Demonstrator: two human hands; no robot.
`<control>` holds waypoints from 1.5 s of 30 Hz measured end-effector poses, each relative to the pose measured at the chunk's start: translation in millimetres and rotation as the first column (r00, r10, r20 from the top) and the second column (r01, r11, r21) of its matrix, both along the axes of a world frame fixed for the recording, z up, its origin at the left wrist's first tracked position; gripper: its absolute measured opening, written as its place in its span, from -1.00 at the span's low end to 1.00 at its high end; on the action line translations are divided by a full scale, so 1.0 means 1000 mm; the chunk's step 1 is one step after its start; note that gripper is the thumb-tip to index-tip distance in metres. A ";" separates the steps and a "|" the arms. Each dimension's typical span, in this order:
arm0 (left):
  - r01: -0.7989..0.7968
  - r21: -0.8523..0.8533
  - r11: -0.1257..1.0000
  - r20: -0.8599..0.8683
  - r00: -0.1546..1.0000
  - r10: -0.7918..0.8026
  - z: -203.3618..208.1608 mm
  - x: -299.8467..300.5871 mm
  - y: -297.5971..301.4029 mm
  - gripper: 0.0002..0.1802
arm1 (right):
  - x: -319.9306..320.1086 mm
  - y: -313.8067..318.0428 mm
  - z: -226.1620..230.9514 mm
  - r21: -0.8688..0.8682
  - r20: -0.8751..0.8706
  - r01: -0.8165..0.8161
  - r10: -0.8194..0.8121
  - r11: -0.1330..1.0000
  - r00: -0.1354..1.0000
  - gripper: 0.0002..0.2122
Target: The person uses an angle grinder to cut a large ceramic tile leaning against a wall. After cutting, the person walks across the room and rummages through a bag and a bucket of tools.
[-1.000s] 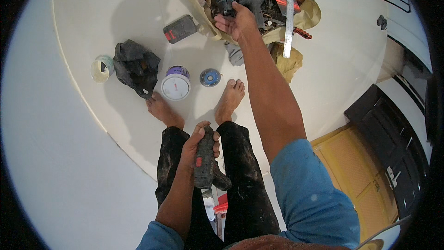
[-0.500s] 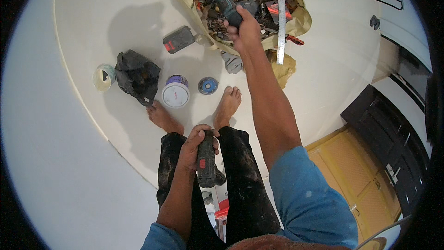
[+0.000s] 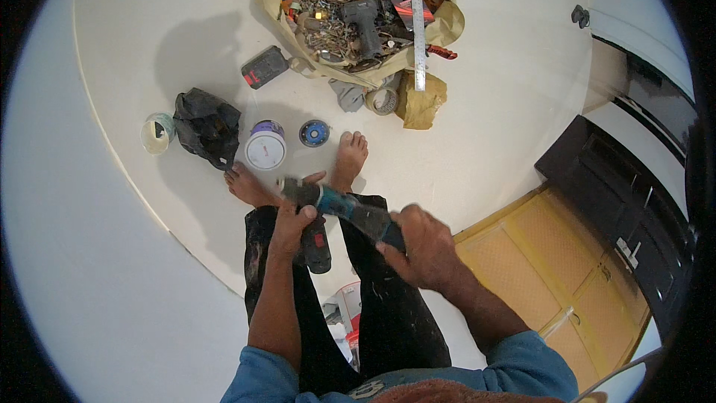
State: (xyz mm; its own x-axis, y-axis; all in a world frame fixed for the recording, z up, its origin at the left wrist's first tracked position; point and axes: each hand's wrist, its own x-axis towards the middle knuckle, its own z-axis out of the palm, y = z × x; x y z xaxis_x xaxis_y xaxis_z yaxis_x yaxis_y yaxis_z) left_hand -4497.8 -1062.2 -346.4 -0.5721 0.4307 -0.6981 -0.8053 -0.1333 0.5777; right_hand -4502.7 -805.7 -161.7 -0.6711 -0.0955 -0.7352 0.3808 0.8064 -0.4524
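My right hand (image 3: 431, 250) grips a blue and black cordless drill (image 3: 350, 211) by its lower end, above my knees. The drill lies slantwise across the front of my left hand (image 3: 286, 230), its blurred head near my left fingers. Closed around a dark battery pack (image 3: 318, 250) with a red button, my left hand keeps it below the drill. Whether more tool is attached to the pack is hidden, and I cannot tell if the left fingers also touch the drill.
Ahead, a cream bag (image 3: 447, 26) holds loose hardware, a dark drill (image 3: 363, 26) and a metal square (image 3: 419, 45). Another battery pack (image 3: 265, 67) lies left of it. Near my feet are a lidded tub (image 3: 266, 149), blue disc (image 3: 314, 133), black plastic bag (image 3: 205, 127) and tape roll (image 3: 382, 101).
My right hand has drawn the blue drill out of the bag and back toward me, over my left hand. My left hand has moved slightly left, keeping the battery pack.
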 end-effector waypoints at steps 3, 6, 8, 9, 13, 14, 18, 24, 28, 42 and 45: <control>0.129 -0.089 0.988 0.004 0.992 -0.129 0.008 0.007 0.011 -0.36 | 0.025 -0.008 0.011 0.002 0.059 -0.051 0.051 0.999 0.997 -0.53; 0.231 -0.259 0.938 0.073 0.973 -0.219 0.013 0.016 0.024 -0.62 | 0.053 -0.014 0.010 0.039 0.110 0.031 -0.035 0.999 0.993 -0.53; 0.290 -0.298 0.909 0.061 0.957 -0.285 0.013 0.027 0.026 -0.59 | 0.063 -0.024 0.026 0.132 0.248 0.163 -0.192 0.978 0.950 -0.55; 0.256 -0.268 0.929 0.099 0.966 -0.238 0.020 0.026 0.030 -0.50 | 0.066 -0.029 0.029 0.179 0.304 0.221 -0.267 0.959 0.914 -0.56; 0.270 -0.182 0.946 0.154 0.958 -0.243 0.015 0.050 0.036 -0.54 | 0.104 -0.039 0.030 0.180 0.244 0.115 -0.157 0.977 0.957 -0.60; 0.325 -0.231 0.917 0.152 0.943 -0.296 0.013 0.057 0.036 -0.52 | 0.111 -0.041 0.030 0.164 0.212 0.104 -0.138 0.981 0.967 -0.61; 0.423 -0.307 0.852 0.144 0.906 -0.398 0.021 0.060 0.043 -0.44 | 0.125 -0.035 0.030 0.139 0.143 0.093 -0.113 0.986 0.983 -0.63; 0.513 -0.321 0.796 0.209 0.858 -0.468 0.027 0.058 0.056 -0.21 | 0.118 -0.029 0.046 0.181 0.185 0.142 -0.176 0.973 0.967 -0.65; 0.527 -0.335 0.781 0.231 0.849 -0.474 0.029 0.055 0.059 -0.20 | 0.119 -0.026 0.046 0.159 0.155 0.234 -0.258 0.959 0.954 -0.67; 0.495 -0.443 0.747 0.202 0.867 -0.455 0.036 0.063 0.066 -0.19 | 0.122 -0.026 0.050 0.180 0.172 0.126 -0.157 0.976 0.973 -0.64; 0.544 -0.478 0.690 0.262 0.838 -0.479 0.036 0.057 0.066 -0.18 | 0.109 -0.027 0.048 0.190 0.290 0.145 -0.197 0.971 0.937 -0.62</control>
State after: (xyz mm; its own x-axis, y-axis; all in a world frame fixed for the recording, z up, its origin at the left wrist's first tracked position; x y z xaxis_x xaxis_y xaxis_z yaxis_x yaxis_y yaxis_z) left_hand -4441.1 -996.1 -310.6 -0.2787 0.1923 -0.9409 -0.7197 0.6069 0.3372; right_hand -4393.4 -833.0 -114.2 -0.4082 0.1394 -0.9022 0.6179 0.7697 -0.1607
